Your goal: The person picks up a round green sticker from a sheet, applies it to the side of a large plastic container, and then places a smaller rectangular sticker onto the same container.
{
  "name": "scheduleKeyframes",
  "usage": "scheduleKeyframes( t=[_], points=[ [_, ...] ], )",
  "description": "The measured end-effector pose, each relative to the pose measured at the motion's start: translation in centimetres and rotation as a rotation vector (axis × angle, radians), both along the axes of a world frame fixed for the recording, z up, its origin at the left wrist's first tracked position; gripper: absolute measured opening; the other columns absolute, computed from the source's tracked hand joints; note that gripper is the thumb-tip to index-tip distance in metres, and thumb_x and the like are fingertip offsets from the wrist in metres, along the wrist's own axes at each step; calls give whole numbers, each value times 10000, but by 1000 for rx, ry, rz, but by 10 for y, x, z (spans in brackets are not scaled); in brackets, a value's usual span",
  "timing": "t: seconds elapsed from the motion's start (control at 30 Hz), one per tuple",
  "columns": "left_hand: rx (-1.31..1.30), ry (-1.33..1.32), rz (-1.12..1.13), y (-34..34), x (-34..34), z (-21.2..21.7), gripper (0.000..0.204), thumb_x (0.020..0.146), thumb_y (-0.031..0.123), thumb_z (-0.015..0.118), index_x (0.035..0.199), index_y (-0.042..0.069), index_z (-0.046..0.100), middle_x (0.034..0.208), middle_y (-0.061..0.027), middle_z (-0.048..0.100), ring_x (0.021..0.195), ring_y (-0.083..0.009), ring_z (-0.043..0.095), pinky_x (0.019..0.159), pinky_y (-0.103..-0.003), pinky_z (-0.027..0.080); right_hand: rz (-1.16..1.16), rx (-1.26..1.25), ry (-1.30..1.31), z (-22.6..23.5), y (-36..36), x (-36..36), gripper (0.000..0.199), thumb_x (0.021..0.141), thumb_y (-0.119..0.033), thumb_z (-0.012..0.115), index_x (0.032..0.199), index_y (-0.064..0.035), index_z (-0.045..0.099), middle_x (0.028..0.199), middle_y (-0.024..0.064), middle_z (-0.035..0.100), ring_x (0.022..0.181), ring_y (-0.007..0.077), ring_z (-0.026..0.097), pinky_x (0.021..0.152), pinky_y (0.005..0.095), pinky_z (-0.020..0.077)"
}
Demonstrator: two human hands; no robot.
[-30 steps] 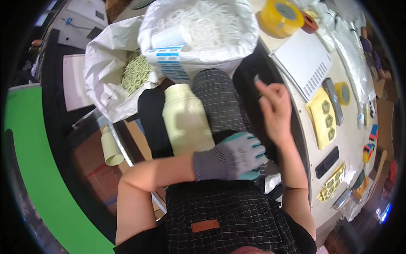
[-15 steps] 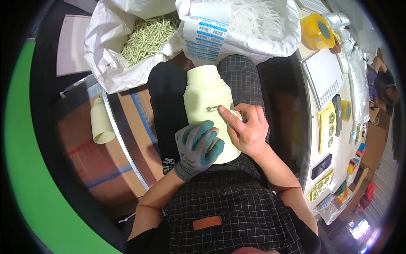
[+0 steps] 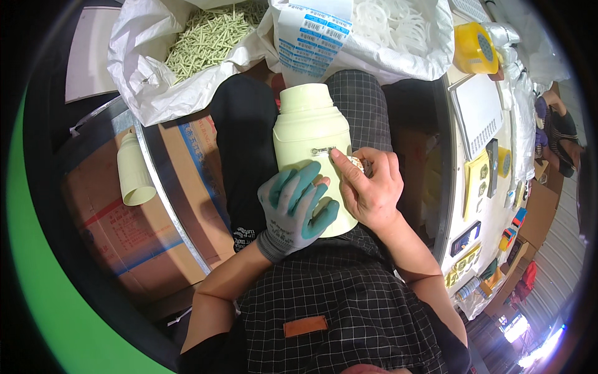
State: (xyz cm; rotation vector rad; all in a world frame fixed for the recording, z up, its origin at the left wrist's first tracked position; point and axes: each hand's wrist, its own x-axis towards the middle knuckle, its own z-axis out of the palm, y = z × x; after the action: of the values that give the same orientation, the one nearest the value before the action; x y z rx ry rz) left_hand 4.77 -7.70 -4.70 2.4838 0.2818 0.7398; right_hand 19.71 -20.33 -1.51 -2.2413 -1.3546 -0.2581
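A pale yellow-green thermos flask body [image 3: 311, 131] stands between my thighs, its narrower neck pointing away from me. A small dark label strip [image 3: 324, 151] sits across its front. My left hand [image 3: 293, 206], in a grey and green glove, is wrapped with bent fingers against the lower left of the flask. My bare right hand [image 3: 374, 187] lies at the flask's right side, its thumb pressed on the right end of the label. In its curled fingers a small white and orange-brown patterned thing [image 3: 356, 163] partly shows; its kind is hidden.
Ahead are a white sack of pale green sticks [image 3: 215, 40] and a bag of clear rings [image 3: 389, 28], with a label sheet [image 3: 311, 40] between. Another flask body [image 3: 134, 171] lies on cardboard at left. The right table holds a tape roll [image 3: 476, 48], notebook [image 3: 478, 112] and phone [image 3: 466, 239].
The view has shifted slightly. My right thumb stays on the right end of the label, and my left hand still rests on the flask's lower left. The phone's screen now looks lit.
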Motion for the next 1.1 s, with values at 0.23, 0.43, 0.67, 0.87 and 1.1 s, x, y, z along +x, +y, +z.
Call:
scheduleKeyframes(
  t=[0.23,0.43,0.67,0.87,1.1],
  points=[
    [-28,178,21,2,6,8,522,802,298,794,1254,62,679,1434,-146,604,1206,-333,550,1041,-500,411,-110,-123,-27,6,-2,9,501,749,-21,794,1238,-131,787,1048,34,690,859,234,608,730,339,538],
    [-21,226,-26,6,4,3,525,889,430,751,1289,96,694,1522,-111,548,1325,-318,487,1075,-504,361,62,49,141,13,3,0,532,772,-49,796,1298,-90,738,1224,56,751,907,242,656,802,373,558],
    [-305,-56,61,71,34,14,434,955,154,725,1337,-32,634,1358,-163,646,1139,-274,626,941,-406,481,-212,269,664,-31,0,-4,389,947,-41,667,1337,-34,674,1213,152,716,1062,337,630,970,448,504],
    [-1144,372,-184,152,108,27,345,1042,153,689,1336,-23,654,1066,1,686,863,-67,568,786,-218,461,71,477,709,11,-5,-31,428,895,-68,729,1320,-55,683,1186,133,693,1016,329,623,930,425,531],
    [-395,430,-220,142,125,-18,437,993,242,729,1342,-2,630,1321,-138,654,1161,-274,644,1038,-399,502,-477,488,430,13,-126,33,368,895,18,722,1249,-85,720,1102,114,653,1060,277,655,892,386,553]
  ],
)
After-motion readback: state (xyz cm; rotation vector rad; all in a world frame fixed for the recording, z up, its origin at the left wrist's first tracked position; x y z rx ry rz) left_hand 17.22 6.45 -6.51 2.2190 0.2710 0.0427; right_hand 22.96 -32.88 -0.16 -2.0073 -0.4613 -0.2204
